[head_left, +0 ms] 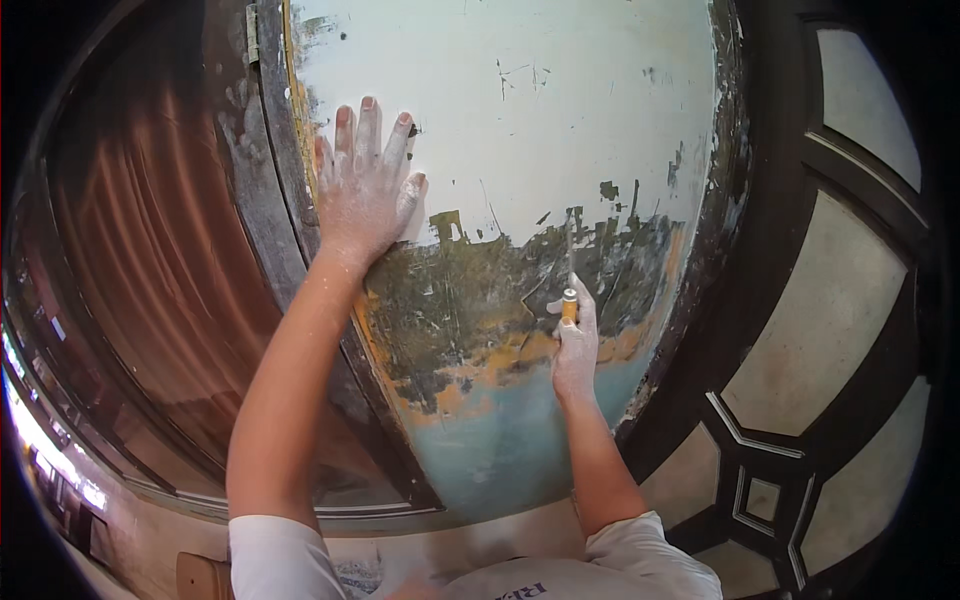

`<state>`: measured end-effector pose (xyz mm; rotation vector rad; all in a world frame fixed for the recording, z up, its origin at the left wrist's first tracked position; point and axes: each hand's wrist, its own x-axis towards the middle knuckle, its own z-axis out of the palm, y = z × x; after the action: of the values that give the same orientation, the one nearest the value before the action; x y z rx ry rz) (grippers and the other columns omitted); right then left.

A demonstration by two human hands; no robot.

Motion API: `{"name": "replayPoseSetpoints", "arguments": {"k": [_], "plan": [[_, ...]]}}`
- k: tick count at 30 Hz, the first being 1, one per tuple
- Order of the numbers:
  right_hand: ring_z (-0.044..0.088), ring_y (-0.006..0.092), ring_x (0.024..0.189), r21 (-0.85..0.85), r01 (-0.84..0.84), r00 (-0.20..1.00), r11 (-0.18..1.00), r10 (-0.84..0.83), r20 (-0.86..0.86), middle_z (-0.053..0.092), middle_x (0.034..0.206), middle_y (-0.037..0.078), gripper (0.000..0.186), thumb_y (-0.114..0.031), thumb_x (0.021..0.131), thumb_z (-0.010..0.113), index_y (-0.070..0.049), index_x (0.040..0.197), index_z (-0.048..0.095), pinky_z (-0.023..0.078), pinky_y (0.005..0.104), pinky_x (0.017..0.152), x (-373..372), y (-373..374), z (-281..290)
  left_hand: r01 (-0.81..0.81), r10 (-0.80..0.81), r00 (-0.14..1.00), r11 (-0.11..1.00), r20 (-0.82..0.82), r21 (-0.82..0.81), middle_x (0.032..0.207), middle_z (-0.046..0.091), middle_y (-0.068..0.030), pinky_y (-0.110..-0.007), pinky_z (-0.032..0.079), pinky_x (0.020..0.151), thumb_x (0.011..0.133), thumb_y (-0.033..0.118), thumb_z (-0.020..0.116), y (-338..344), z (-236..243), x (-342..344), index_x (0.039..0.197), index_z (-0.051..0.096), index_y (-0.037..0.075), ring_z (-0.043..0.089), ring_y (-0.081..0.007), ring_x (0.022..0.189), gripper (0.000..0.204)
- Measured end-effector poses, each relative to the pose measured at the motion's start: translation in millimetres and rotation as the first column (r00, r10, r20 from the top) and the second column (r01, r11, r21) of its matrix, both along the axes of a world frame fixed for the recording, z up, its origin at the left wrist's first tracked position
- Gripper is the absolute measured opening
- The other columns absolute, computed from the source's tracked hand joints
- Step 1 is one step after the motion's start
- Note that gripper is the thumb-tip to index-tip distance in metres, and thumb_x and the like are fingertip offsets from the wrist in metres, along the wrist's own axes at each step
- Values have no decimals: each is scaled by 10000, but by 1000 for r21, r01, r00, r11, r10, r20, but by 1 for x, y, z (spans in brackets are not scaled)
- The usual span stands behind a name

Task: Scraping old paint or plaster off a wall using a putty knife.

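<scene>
Flat against the pale upper paint of a wall panel [500, 120], my left hand [362, 190] has its fingers spread and is dusted white. My right hand [574, 350], also dusty, is wrapped round the orange-yellow handle of a scraper [569, 306]. Its thin blade appears nearly edge-on and points up over a scraped dark band [450, 290]; whether the blade touches the wall I cannot tell. Ragged paint edges and dark chips run along the top of that band. Below it are orange patches and a blue-green painted area [490, 440].
Left of the panel stands a dark, worn wooden frame [262, 190] with a hinge and a brownish-red curtain [165, 230] behind glass. To the right is dark woodwork with pale inset panels [815, 310]. A brown wooden piece [203, 576] shows at lower left.
</scene>
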<state>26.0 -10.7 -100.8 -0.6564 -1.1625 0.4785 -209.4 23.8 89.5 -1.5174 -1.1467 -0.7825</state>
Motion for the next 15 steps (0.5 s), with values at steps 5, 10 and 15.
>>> {"name": "replayPoseSetpoints", "arguments": {"k": [5,10,15], "plan": [[567,270,930,239,441,764,865,-502,406,545,1033,149,434,-16,873,520,-34,1305,482,448,352,845,-6,-1,-2,-62,77,993,986,94,-155,1532,169,-191,-612,171,1094,861,413,546,-2,-39,21,1450,320,150,132,-404,1415,684],[594,313,757,210,485,715,849,-523,465,556,902,86,401,-95,860,591,-202,1246,567,494,427,677,-10,10,-5,66,-52,993,988,101,-143,1543,161,-167,-617,137,1099,819,427,590,5,-71,15,1446,336,158,73,-395,1430,728],[608,337,761,219,528,633,821,-552,543,556,893,102,372,-161,877,577,-199,1247,562,509,448,685,-13,21,36,86,-64,990,979,125,-183,1551,142,-162,-615,110,1107,817,426,587,5,-72,16,1451,333,167,54,-388,1433,730]]}}
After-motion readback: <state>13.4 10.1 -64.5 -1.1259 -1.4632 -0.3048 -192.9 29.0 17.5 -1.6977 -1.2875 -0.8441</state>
